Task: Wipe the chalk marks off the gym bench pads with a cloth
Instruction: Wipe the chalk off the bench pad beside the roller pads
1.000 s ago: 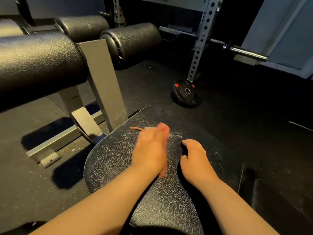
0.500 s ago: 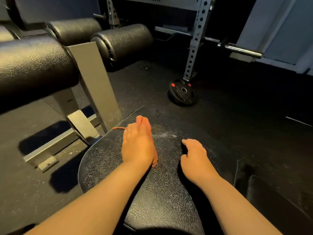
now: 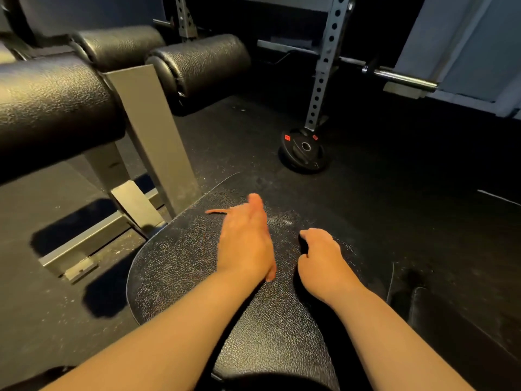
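Observation:
A black textured bench pad (image 3: pixel 180 277) fills the lower middle of the view. My left hand (image 3: pixel 245 241) lies flat on it, fingers straight, pressing down a thin orange cloth (image 3: pixel 215 211); only the cloth's edges poke out past my fingers and by my wrist. A faint whitish chalk smear (image 3: pixel 283 221) sits on the pad just right of my left fingertips. My right hand (image 3: pixel 321 261) rests on the pad to the right with its fingers curled under, nothing visible in it.
Black roller pads (image 3: pixel 197 66) on a grey steel frame (image 3: pixel 149 131) stand at the left. A weight plate (image 3: pixel 304 150) lies at the foot of a perforated rack upright (image 3: pixel 324 66). A barbell end (image 3: pixel 403 77) juts out at right. Dark rubber flooring surrounds the bench.
My left hand slid left and away across the pad with the cloth, then came back right toward the chalk smear. My right hand stayed put.

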Tool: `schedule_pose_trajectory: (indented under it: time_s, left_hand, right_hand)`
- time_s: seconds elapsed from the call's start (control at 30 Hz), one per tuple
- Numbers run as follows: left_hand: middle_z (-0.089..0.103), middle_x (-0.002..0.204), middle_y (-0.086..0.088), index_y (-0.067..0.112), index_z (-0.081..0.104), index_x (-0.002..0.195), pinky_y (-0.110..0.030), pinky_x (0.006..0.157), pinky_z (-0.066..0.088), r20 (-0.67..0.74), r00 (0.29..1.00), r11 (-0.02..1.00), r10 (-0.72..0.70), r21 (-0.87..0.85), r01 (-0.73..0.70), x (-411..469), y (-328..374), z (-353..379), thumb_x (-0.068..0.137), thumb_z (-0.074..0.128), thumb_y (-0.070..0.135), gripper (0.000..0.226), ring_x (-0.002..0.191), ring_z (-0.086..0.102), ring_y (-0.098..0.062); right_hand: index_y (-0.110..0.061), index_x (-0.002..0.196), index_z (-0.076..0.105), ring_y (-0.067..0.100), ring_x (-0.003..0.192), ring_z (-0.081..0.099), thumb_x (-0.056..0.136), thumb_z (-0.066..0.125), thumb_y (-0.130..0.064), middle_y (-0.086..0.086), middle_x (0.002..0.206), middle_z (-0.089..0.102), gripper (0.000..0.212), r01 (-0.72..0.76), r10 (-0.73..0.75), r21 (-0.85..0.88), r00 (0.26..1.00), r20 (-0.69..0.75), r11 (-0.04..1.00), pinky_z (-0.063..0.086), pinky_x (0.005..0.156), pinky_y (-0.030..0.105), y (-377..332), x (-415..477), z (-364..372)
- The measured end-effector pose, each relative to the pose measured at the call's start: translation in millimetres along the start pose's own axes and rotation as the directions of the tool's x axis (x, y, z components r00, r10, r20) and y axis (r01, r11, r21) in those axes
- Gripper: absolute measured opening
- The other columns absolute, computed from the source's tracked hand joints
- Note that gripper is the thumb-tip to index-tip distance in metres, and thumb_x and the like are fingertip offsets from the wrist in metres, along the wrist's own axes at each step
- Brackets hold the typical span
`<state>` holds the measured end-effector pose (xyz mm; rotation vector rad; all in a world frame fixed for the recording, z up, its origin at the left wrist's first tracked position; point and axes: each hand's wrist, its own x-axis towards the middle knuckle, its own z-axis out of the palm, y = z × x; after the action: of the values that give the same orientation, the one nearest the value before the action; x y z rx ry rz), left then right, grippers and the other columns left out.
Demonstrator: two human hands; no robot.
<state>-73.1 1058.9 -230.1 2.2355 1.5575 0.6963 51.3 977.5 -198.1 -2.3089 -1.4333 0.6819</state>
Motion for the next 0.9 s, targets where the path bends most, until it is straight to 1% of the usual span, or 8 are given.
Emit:
schedule_pose_trajectory:
  time_s: [0.13, 0.23, 0.33, 0.43, 0.53, 0.7, 0.8, 0.9]
  left_hand:
    - [0.051, 0.143, 0.008, 0.032, 0.059, 0.135, -0.035, 0.112, 0.036, 0.228, 0.93, 0.948, 0.288, -0.208, -0.242, -13, 11, 9, 0.089, 0.053, 0.02, 0.048, 0.131, 0.042, -0.018]
    - [0.058, 0.12, -0.003, 0.03, 0.061, 0.119, -0.04, 0.096, 0.045, 0.083, 0.991, 0.994, 0.107, -0.003, -0.107, 8, -6, -6, 0.082, 0.058, 0.017, 0.039, 0.114, 0.049, -0.03]
    - [0.055, 0.11, -0.007, 0.018, 0.051, 0.113, -0.043, 0.086, 0.045, -0.118, 0.988, 0.987, -0.104, 0.109, 0.117, 25, -17, -8, 0.09, 0.053, 0.014, 0.024, 0.098, 0.048, -0.029]
    - [0.057, 0.102, 0.0, 0.02, 0.053, 0.102, -0.044, 0.079, 0.051, 0.037, 0.994, 0.995, 0.098, -0.026, -0.097, 13, -2, 15, 0.079, 0.064, 0.012, 0.027, 0.094, 0.054, -0.025]
    - [0.053, 0.135, 0.007, 0.03, 0.06, 0.129, -0.041, 0.104, 0.043, 0.234, 0.921, 0.946, 0.312, -0.165, -0.279, -3, 10, 21, 0.087, 0.046, 0.025, 0.044, 0.123, 0.048, -0.021]
    - [0.045, 0.134, -0.006, 0.02, 0.041, 0.145, -0.043, 0.107, 0.039, -0.022, 0.997, 0.989, -0.08, 0.12, 0.082, 20, -11, 1, 0.095, 0.055, 0.02, 0.052, 0.121, 0.043, -0.03]
    - [0.055, 0.123, -0.004, 0.018, 0.049, 0.134, -0.042, 0.095, 0.047, 0.065, 0.993, 0.994, 0.099, 0.047, -0.102, 9, 9, 13, 0.082, 0.073, 0.014, 0.058, 0.113, 0.051, -0.029]
    - [0.054, 0.135, 0.002, 0.026, 0.053, 0.139, -0.041, 0.104, 0.044, 0.218, 0.914, 0.937, 0.342, -0.154, -0.314, -6, 18, 25, 0.089, 0.06, 0.018, 0.051, 0.125, 0.048, -0.023]
  right_hand:
    - [-0.017, 0.091, 0.058, 0.033, 0.113, 0.051, 0.091, 0.045, -0.014, 0.007, 0.11, 0.051, 0.013, -0.004, 0.004, 0.015, 1.0, 0.006, 1.0, 0.043, 0.081, 0.035, -4, 4, 2]
    - [-0.01, 0.13, 0.056, 0.031, 0.136, 0.038, 0.091, 0.043, -0.007, 0.01, 0.142, 0.043, 0.041, 0.009, -0.006, -0.053, 0.999, 0.051, 0.999, 0.041, 0.106, 0.042, -1, 2, 3]
    - [-0.005, 0.121, 0.054, 0.031, 0.131, 0.042, 0.09, 0.042, -0.002, 0.009, 0.135, 0.044, 0.034, 0.008, -0.006, -0.038, 0.999, 0.047, 0.999, 0.043, 0.104, 0.044, 2, 1, 0]
    - [-0.016, 0.121, 0.058, 0.031, 0.125, 0.048, 0.091, 0.043, -0.006, 0.005, 0.129, 0.048, 0.035, 0.012, -0.012, -0.006, 0.999, 0.036, 1.0, 0.044, 0.101, 0.041, 1, -3, -4]
    - [-0.027, 0.087, 0.058, 0.032, 0.1, 0.055, 0.079, 0.037, -0.022, 0.004, 0.105, 0.054, 0.023, 0.019, -0.02, 0.054, 1.0, 0.005, 0.998, 0.05, 0.084, 0.041, -3, -4, -6]
    - [-0.01, 0.13, 0.052, 0.029, 0.128, 0.044, 0.093, 0.048, -0.008, 0.005, 0.133, 0.045, 0.037, 0.01, -0.008, -0.045, 0.999, 0.048, 0.999, 0.043, 0.103, 0.042, 1, 0, -5]
    - [-0.017, 0.098, 0.055, 0.031, 0.108, 0.052, 0.09, 0.046, -0.007, 0.006, 0.116, 0.05, 0.016, -0.022, 0.022, -0.013, 1.0, 0.015, 1.0, 0.049, 0.085, 0.041, 3, -1, -6]
    - [-0.023, 0.076, 0.046, 0.029, 0.086, 0.056, 0.088, 0.042, -0.017, 0.009, 0.099, 0.056, 0.014, -0.019, 0.02, 0.057, 1.0, -0.009, 0.998, 0.043, 0.064, 0.035, 1, -1, -7]
